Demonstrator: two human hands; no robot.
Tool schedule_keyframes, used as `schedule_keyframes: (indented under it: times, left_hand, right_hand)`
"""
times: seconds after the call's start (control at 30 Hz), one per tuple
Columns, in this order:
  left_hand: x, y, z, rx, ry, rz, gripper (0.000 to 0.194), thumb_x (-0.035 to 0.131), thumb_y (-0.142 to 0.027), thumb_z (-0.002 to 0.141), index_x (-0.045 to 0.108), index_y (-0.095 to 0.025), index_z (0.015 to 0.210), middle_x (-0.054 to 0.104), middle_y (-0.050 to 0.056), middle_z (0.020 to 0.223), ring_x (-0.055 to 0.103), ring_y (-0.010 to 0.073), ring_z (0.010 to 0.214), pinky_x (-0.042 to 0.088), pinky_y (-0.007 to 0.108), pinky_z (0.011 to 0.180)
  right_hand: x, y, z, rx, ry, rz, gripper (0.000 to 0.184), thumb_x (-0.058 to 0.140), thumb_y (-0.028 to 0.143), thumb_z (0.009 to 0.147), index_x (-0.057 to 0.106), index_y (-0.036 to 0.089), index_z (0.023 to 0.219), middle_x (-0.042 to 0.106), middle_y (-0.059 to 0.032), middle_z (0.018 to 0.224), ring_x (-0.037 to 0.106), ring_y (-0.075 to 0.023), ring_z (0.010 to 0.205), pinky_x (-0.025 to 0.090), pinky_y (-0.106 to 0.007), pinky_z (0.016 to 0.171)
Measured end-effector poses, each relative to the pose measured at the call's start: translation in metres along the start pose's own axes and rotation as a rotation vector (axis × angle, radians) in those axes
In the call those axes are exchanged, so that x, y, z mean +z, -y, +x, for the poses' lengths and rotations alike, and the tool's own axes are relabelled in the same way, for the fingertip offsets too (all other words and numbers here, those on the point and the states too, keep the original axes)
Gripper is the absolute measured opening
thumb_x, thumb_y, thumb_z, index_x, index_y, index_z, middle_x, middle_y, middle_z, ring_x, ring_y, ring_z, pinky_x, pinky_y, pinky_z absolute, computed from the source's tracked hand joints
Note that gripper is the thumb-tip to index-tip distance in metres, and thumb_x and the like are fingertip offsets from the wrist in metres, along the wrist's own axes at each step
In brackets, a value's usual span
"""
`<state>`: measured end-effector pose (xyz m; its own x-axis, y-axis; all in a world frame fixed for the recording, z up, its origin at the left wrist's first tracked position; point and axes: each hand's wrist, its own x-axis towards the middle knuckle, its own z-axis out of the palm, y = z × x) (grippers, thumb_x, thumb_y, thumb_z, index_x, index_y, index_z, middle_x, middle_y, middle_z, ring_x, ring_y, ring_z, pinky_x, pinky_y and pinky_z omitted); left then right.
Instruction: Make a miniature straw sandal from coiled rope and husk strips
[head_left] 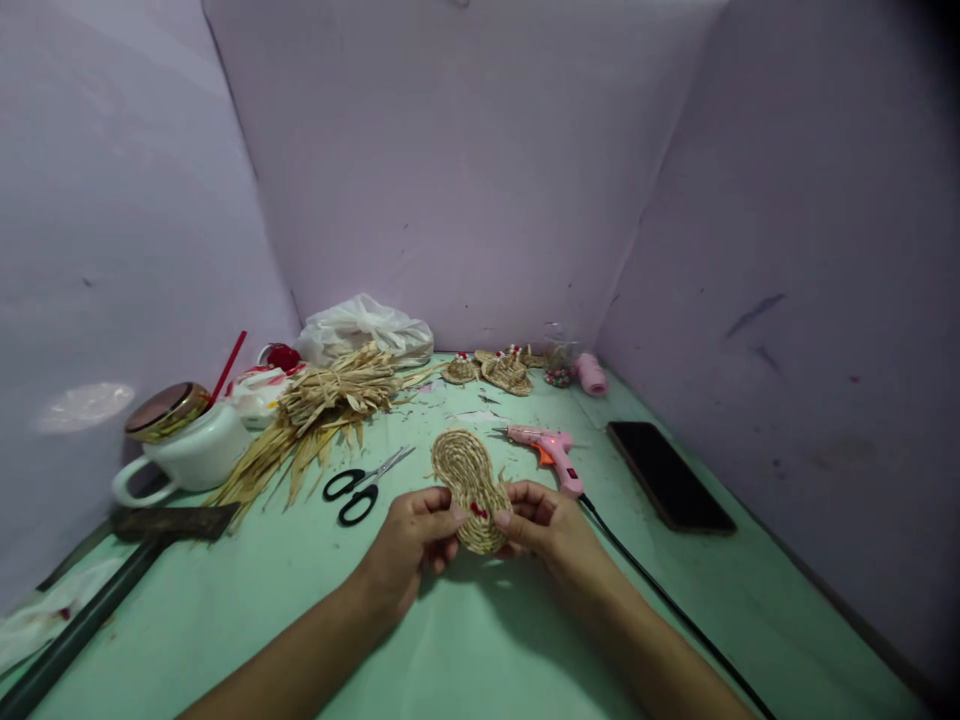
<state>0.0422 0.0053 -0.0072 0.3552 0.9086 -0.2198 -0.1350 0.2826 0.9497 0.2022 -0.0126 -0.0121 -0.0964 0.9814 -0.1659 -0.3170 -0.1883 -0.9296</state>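
Observation:
Between my two hands is a small woven straw sole (466,470), shaped like a slipper, with a bit of red on its nearer end. My left hand (416,535) pinches its left edge, thumb on top and fingers underneath. On the opposite edge my right hand (541,522) grips it the same way. Black-handled scissors (366,487) lie partly spread on the table, left of the sole. A pink glue gun (547,452) rests just beyond my right hand, its black cord running toward the front right.
A hammer (169,522), white mug (202,450) with a jar on it, and bundled dried husks (337,390) occupy the left. Behind are a plastic bag (367,330), small straw pieces (506,372) and pink twine (592,374). A phone (667,475) lies right. Walls enclose the table.

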Motion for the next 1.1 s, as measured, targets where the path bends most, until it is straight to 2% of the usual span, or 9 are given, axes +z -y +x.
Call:
schedule_keyframes:
  times: [0.07,0.23,0.43,0.57,0.87,1.1]
  left_hand:
    - [0.004,0.005,-0.002,0.009,-0.026,0.017,0.023,0.065,-0.032,0.061,0.058,-0.010,0.066,0.047,-0.003,0.049,0.035,0.0030,0.040,0.021,0.015,0.036]
    - [0.003,0.012,0.000,0.010,-0.030,0.016,0.025,0.066,-0.033,0.061,0.058,-0.011,0.069,0.045,-0.005,0.047,0.032,0.0029,0.038,0.019,0.016,0.036]
    - [0.005,0.011,0.001,-0.002,-0.062,0.063,0.025,0.064,-0.035,0.062,0.055,-0.013,0.066,0.038,-0.008,0.039,0.028,0.0029,0.035,0.017,0.016,0.035]
    - [0.007,0.009,0.000,0.023,-0.122,0.075,0.026,0.065,-0.035,0.061,0.056,-0.013,0.072,0.039,-0.008,0.041,0.027,0.0022,0.032,0.014,0.016,0.033]
    - [0.011,0.006,-0.003,0.081,-0.133,0.064,0.029,0.067,-0.036,0.059,0.057,-0.012,0.072,0.041,-0.008,0.040,0.027,0.0018,0.031,0.014,0.015,0.033]
    - [0.008,0.011,-0.001,0.058,-0.127,0.089,0.029,0.064,-0.037,0.062,0.055,-0.012,0.075,0.040,-0.009,0.040,0.027,0.0016,0.030,0.014,0.015,0.031]
  right_hand:
    - [0.001,-0.001,-0.001,0.020,0.000,-0.007,0.038,0.080,0.031,0.046,0.056,0.015,0.071,0.063,0.0004,0.059,0.058,-0.0132,0.054,0.047,-0.025,0.051]
    - [0.002,0.000,-0.001,0.031,0.032,-0.027,0.037,0.080,0.031,0.046,0.056,0.015,0.070,0.062,0.0007,0.059,0.056,-0.0109,0.052,0.045,-0.022,0.049]
    - [0.000,-0.004,0.003,-0.004,0.064,-0.084,0.034,0.080,0.029,0.047,0.056,0.015,0.068,0.059,0.0018,0.060,0.051,-0.0081,0.050,0.043,-0.021,0.049]
    - [-0.003,-0.009,0.005,-0.049,0.113,-0.105,0.034,0.079,0.027,0.049,0.054,0.015,0.068,0.057,0.0029,0.059,0.048,-0.0066,0.048,0.040,-0.021,0.047]
    - [-0.001,-0.003,0.002,-0.043,0.104,-0.109,0.033,0.079,0.028,0.048,0.054,0.015,0.067,0.056,0.0034,0.059,0.048,-0.0073,0.048,0.041,-0.022,0.048]
    - [-0.001,-0.005,0.005,-0.003,0.070,-0.108,0.035,0.080,0.029,0.046,0.054,0.016,0.066,0.056,0.0030,0.058,0.048,-0.0073,0.048,0.040,-0.021,0.046]
